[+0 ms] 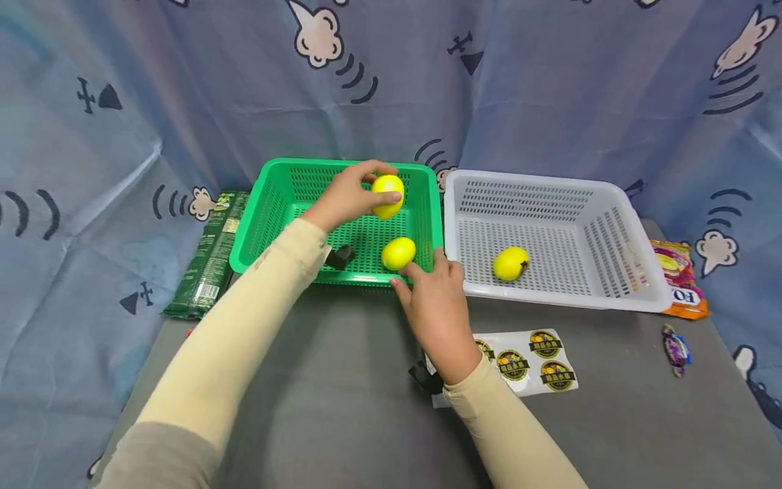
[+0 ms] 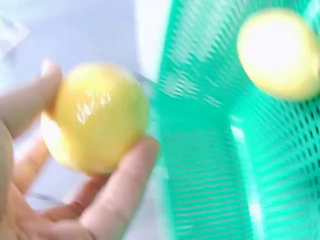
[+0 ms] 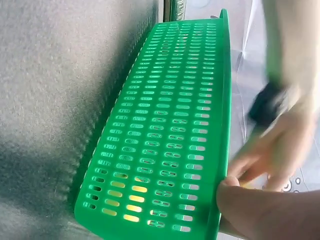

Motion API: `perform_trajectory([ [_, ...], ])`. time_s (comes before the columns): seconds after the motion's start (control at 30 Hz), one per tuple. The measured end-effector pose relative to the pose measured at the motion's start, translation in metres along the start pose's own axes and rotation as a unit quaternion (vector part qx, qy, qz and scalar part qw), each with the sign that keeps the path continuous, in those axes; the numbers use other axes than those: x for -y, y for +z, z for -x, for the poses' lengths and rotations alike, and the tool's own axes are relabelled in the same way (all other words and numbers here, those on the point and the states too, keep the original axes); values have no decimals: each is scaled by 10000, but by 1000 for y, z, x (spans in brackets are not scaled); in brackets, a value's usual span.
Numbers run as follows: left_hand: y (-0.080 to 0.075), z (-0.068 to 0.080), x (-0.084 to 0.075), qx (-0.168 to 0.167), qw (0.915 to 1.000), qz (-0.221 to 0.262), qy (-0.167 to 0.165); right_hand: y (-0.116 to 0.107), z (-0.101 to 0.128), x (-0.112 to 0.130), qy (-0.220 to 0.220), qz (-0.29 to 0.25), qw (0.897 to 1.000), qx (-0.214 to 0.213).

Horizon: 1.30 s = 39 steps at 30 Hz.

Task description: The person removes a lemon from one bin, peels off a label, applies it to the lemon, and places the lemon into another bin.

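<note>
My left hand (image 1: 354, 197) pinches a yellow lemon (image 1: 389, 197) between thumb and fingers, raised over the green basket (image 1: 269, 268). The left wrist view shows this lemon (image 2: 97, 117) close up, with thumb and fingers around its sides. Below it, a second lemon (image 1: 398, 253) lies inside the green basket, near the front right corner. My right hand (image 1: 436, 312) is at the front rim of that basket, gripping it near the corner. In the right wrist view the thumb (image 3: 229, 182) laps over the rim, while the other fingers are mostly hidden.
A white basket (image 1: 550, 299) stands right of the green one and contains a lemon (image 1: 510, 263) with a dark sticker. A sheet of round stickers (image 1: 528, 363) lies partly under my right forearm. A green packet (image 1: 210, 255), an orange-and-purple packet (image 1: 681, 278) and a wrapped candy (image 1: 675, 350) lie outside the baskets.
</note>
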<state>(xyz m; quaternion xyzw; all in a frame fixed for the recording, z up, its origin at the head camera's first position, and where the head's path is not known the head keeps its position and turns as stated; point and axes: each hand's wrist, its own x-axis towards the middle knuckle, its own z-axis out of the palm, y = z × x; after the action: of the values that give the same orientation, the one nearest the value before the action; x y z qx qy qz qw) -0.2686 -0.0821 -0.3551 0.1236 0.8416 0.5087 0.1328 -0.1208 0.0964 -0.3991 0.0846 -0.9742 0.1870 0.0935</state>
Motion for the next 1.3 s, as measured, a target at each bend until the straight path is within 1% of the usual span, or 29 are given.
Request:
perform_trajectory([
  [0.07, -1, 43, -10, -360, 9993, 50, 76, -1, 0, 1, 52, 19, 9999, 85],
  [0.13, 5, 87, -14, -598, 9981, -107, 65, -1, 0, 2, 73, 60, 9999, 123],
  [0.2, 17, 126, -12, -796, 9963, -323, 77, -2, 0, 2, 74, 92, 9998, 135],
  [0.23, 26, 144, -9, -937, 9946, -445, 75, -2, 0, 3, 78, 104, 9998, 137],
  [0.27, 37, 159, -5, -1062, 9928, -561, 39, -2, 0, 3, 76, 129, 9998, 133],
  [0.33, 63, 183, 7, -1299, 9884, -788, 4, -3, 0, 4, 82, 157, 9997, 140],
  [0.4, 89, 196, 21, -1488, 9840, -976, -43, -2, 1, 5, 73, 172, 9997, 140],
  [0.47, 112, 200, 37, -1561, 9799, -1232, -130, -2, 1, 6, 56, 180, 9997, 136],
  [0.53, 129, 198, 51, -1618, 9769, -1382, -182, -1, 2, 5, 81, 145, 9998, 138],
  [0.6, 139, 194, 61, -1645, 9739, -1554, -160, -1, 2, 3, 151, 69, 9997, 198],
  [0.67, 144, 192, 66, -1694, 9707, -1705, -79, -5, 2, 0, 221, -101, 9992, 319],
  [0.77, 145, 193, 62, -1894, 9633, -1898, 100, -15, 6, -9, 297, -568, 9969, 454],
  [0.83, 146, 199, 54, -2152, 9610, -1713, 286, -24, 14, -19, 389, -1002, 9933, 412],
  [0.87, 148, 203, 49, -2254, 9613, -1520, 443, -29, 19, -25, 509, -1229, 9903, 398],
  [0.9, 151, 207, 43, -2244, 9646, -1265, 563, -33, 26, -32, 678, -1433, 9866, 373],
  [0.93, 155, 211, 38, -2154, 9692, -953, 723, -38, 33, -39, 899, -1659, 9814, 354],
  [0.97, 160, 214, 34, -1992, 9741, -697, 815, -41, 41, -47, 1125, -1892, 9749, 343],
  [1.0, 167, 215, 30, -1797, 9786, -487, 880, -44, 48, -56, 1361, -2077, 9680, 369],
  [1.03, 175, 215, 27, -1565, 9829, -412, 880, -45, 56, -64, 1615, -2220, 9608, 390],
  [1.07, 183, 212, 26, -1362, 9853, -516, 890, -46, 63, -73, 1819, -2329, 9545, 402],
  [1.1, 193, 209, 25, -1170, 9868, -735, 847, -45, 70, -81, 1992, -2412, 9491, 380],
  [1.13, 202, 204, 26, -1077, 9849, -1053, 857, -44, 77, -89, 2138, -2489, 9439, 373],
  [1.17, 211, 198, 27, -1025, 9802, -1480, 826, -42, 83, -96, 2236, -2507, 9410, 398],
  [1.23, 225, 187, 30, -1008, 9672, -2199, 770, -35, 95, -107, 2368, -2451, 9386, 531],
  [1.27, 231, 182, 32, -1008, 9597, -2510, 763, -32, 100, -112, 2384, -2395, 9389, 658],
  [1.3, 235, 178, 33, -957, 9552, -2702, 739, -28, 104, -116, 2402, -2336, 9388, 798],
])
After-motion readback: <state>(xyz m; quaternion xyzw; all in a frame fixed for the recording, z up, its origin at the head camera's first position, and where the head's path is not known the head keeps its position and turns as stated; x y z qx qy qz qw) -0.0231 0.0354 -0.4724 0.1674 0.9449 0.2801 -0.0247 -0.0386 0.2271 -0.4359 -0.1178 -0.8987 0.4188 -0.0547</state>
